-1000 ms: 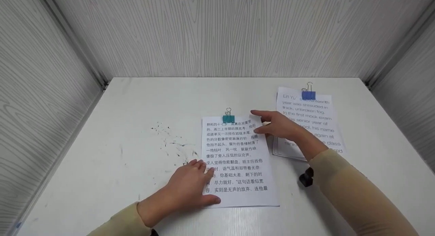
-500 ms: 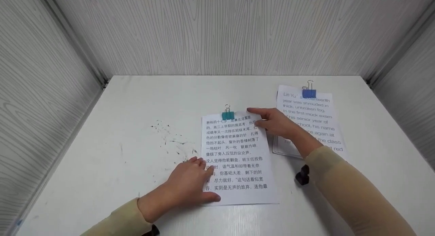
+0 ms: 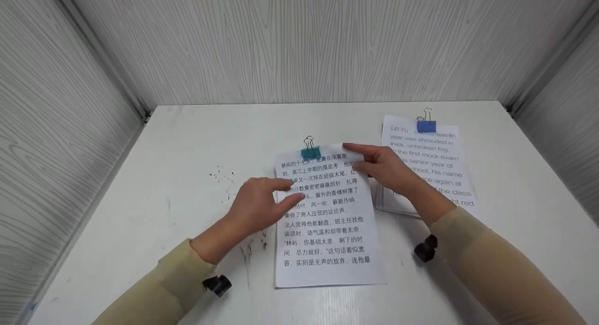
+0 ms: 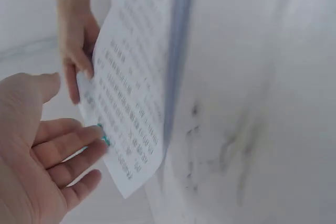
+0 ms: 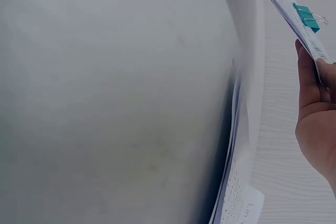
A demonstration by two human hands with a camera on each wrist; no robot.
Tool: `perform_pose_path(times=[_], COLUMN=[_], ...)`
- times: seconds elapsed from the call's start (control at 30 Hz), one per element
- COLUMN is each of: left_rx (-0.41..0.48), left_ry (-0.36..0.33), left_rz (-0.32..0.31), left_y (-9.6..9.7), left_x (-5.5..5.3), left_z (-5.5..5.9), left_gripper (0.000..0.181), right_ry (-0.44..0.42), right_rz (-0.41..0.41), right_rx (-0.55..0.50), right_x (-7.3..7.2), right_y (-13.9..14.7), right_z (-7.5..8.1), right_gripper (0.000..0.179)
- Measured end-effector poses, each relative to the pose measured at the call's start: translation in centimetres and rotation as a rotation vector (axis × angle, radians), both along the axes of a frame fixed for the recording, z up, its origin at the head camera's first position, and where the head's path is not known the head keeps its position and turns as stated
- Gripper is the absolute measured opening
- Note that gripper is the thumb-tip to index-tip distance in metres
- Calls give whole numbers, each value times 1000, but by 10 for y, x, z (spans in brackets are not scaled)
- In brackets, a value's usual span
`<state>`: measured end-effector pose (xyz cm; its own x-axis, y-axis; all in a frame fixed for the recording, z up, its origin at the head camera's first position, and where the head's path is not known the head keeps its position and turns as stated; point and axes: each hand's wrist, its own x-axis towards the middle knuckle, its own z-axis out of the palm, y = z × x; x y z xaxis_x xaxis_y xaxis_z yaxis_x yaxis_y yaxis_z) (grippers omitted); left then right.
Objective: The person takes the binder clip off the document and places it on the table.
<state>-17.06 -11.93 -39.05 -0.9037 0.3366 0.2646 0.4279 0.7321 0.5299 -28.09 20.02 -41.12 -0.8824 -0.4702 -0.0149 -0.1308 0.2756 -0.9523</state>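
A stack of printed paper sheets [image 3: 323,273] has its top edge fastened by a teal binder clip [image 3: 310,153]. My right hand [image 3: 386,168] pinches the stack's upper right corner. In the right wrist view, the thumb lies over the sheets and the fingers [image 5: 307,80] are beneath, with that end raised off the table. My left hand [image 3: 257,201] is over the stack's left edge, its thumb and fingers apart and holding nothing. The left wrist view has its fingers [image 4: 68,150] loosely bent, overlapping the teal clip.
To the right, partly behind my right forearm, lies a second paper stack [image 3: 398,203] with English print and a blue binder clip [image 3: 426,126]. Dark marks [image 3: 220,175] stain the white table [image 3: 140,198] on the left. Pale wood-grain panels [image 3: 327,44] enclose the back and sides.
My left hand has lifted from the stack's lower left edge and moved up toward the clip. The stack's clipped top end has risen, with the right hand at its corner.
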Motion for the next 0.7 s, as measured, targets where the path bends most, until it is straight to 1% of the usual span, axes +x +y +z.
perform_pose_path(times=[0.1, 0.17, 0.23, 0.3, 0.43, 0.53, 0.7], left_rx=[148, 216, 268, 301, 367, 409, 432], left_ry=[-21, -37, -57, -85, -162, -201, -267], left_rz=[36, 50, 47, 25, -40, -83, -126], left_y=[-3, -5, -8, -10, -14, -14, -12], left_x=[-17, -28, -39, -49, -65, -75, -87], left_z=[7, 12, 15, 17, 17, 17, 18], left_gripper=[41, 42, 44, 47, 53, 57, 63], right_ry=[3, 7, 4, -1, -5, -7, -14], right_rz=[-1, 4, 8, 11, 17, 20, 29], right_rx=[-13, -27, -43, -49, -49, -58, -85], right_x=[5, 6, 8, 10, 13, 15, 22], right_y=[1, 2, 2, 2, 2, 1, 1], right_z=[2, 3, 4, 5, 7, 8, 9], right_gripper=[53, 53, 53, 52, 51, 51, 51])
